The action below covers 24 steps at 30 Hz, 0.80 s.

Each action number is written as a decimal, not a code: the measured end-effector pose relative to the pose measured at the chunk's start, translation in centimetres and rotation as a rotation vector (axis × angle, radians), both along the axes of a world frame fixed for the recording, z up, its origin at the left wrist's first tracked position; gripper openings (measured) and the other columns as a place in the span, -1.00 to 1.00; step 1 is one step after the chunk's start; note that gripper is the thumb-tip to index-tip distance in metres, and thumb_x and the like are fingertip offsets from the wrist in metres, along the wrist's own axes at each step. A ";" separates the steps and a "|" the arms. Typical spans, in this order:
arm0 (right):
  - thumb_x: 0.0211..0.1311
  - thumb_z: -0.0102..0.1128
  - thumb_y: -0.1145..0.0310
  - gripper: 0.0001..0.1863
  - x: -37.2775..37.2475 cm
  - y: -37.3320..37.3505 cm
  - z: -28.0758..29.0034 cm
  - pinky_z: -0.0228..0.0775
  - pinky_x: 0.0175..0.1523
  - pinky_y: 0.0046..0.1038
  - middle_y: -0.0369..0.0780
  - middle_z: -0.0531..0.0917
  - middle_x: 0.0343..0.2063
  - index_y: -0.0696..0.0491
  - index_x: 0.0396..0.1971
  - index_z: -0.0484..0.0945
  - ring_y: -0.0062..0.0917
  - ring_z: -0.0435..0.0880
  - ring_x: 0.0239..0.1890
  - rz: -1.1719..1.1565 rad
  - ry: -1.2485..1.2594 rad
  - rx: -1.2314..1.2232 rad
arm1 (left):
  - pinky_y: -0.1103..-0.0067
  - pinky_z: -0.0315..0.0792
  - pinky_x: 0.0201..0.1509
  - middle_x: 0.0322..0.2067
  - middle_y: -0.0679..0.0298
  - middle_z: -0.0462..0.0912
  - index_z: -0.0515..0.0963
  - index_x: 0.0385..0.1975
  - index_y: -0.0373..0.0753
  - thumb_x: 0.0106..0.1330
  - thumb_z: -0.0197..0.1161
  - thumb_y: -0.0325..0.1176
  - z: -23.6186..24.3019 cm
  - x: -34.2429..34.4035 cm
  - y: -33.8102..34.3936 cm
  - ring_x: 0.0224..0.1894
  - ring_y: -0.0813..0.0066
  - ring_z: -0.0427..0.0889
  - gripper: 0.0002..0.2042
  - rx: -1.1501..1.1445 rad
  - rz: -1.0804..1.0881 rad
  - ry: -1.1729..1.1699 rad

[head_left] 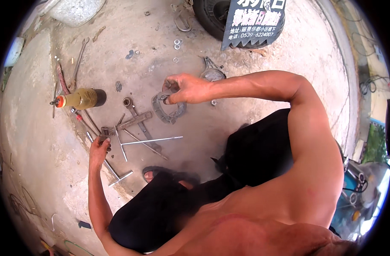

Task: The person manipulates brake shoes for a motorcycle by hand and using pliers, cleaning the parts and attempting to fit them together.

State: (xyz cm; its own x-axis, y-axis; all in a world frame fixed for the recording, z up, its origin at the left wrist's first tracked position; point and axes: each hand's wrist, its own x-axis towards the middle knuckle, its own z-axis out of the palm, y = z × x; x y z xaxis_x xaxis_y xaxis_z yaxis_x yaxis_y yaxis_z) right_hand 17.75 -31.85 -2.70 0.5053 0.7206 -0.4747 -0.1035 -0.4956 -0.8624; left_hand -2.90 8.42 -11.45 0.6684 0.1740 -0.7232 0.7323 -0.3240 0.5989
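My right hand [188,88], closed with thumb and fingers together, holds a curved grey brake shoe [163,114] above the ground in front of me. Down at the left, the fingers of my left hand [100,149] are closed at the jaw end of an adjustable wrench [133,121]. That wrench lies across a ring-ended wrench [140,121]. Beside them rest a silver T-handle wrench [150,140] and a thin rod [146,146]. A second T-handle [120,178] lies close to my left wrist.
Left of the tools lies a yellowish bottle [81,99] with an orange cap. Beyond it is an open-ended wrench [79,62]. Several washers [177,44] and a grey metal part [213,72] are scattered ahead. A tyre [212,17] stands at the back behind a dark printed flap [252,25].
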 end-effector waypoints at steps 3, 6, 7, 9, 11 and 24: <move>0.17 0.37 0.30 -0.60 -0.8 3.1 -0.2 0.43 -0.15 -0.43 -0.23 0.65 -0.34 0.19 -0.09 0.51 -0.57 0.56 -0.27 0.034 0.040 0.056 | 0.57 0.49 -0.26 -0.39 0.31 0.65 0.60 -0.15 -0.32 0.38 0.27 -0.28 -1.8 -4.7 4.7 -0.35 0.57 0.59 -0.78 0.059 0.254 -0.063; 0.18 0.36 0.36 -0.64 -0.8 2.3 -0.8 0.43 -0.25 -0.47 -0.26 0.62 -0.39 0.21 -0.11 0.47 -0.62 0.53 -0.38 -0.048 0.101 0.030 | 0.51 0.49 -0.17 -0.40 0.22 0.67 0.59 -0.23 -0.40 0.38 0.24 -0.24 -2.4 -3.8 7.2 -0.35 0.46 0.58 -0.72 0.281 0.219 -0.115; 0.19 0.35 0.39 -0.69 -1.1 2.4 -0.5 0.38 -0.28 -0.51 -0.31 0.60 -0.42 0.17 -0.14 0.48 -0.67 0.49 -0.40 -0.121 0.184 0.056 | 0.49 0.49 -0.16 -0.39 0.18 0.68 0.60 -0.22 -0.40 0.35 0.25 -0.20 -2.6 -3.9 8.5 -0.34 0.43 0.61 -0.69 0.288 0.243 -0.098; 0.20 0.35 0.41 -0.73 -1.4 3.2 -0.4 0.27 -0.31 -0.58 -0.36 0.57 -0.44 0.12 -0.17 0.48 -0.73 0.45 -0.41 -0.123 0.146 0.031 | 0.46 0.50 -0.10 -0.32 0.08 0.72 0.63 -0.18 -0.37 0.26 0.27 -0.09 -3.1 -5.9 11.9 -0.27 0.31 0.66 -0.60 0.403 0.259 -0.041; 0.19 0.36 0.41 -0.73 -1.9 3.9 -1.3 0.27 -0.28 -0.58 -0.37 0.57 -0.44 0.10 -0.17 0.48 -0.73 0.45 -0.40 -0.084 0.102 0.008 | 0.42 0.51 -0.05 -0.26 0.03 0.73 0.63 -0.15 -0.37 0.26 0.25 -0.09 -3.7 -8.6 13.0 -0.20 0.20 0.69 -0.59 0.504 0.274 -0.056; 0.18 0.38 0.38 -0.70 0.7 8.1 1.6 0.33 -0.27 -0.54 -0.36 0.58 -0.44 0.13 -0.15 0.51 -0.71 0.48 -0.38 -0.006 0.046 -0.023 | 0.52 0.46 -0.15 -0.31 0.22 0.68 0.61 -0.10 -0.37 0.38 0.24 -0.22 -3.1 -9.4 16.8 -0.31 0.46 0.58 -0.68 0.434 0.551 -0.264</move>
State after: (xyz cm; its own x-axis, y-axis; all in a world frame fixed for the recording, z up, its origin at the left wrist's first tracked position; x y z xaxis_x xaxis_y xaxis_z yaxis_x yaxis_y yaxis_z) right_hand 18.50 -23.76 -1.11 0.4868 0.7064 -0.5139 -0.1461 -0.5141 -0.8452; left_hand -12.34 25.26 -14.51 0.5439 0.7668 -0.3409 0.7063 -0.1989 0.6794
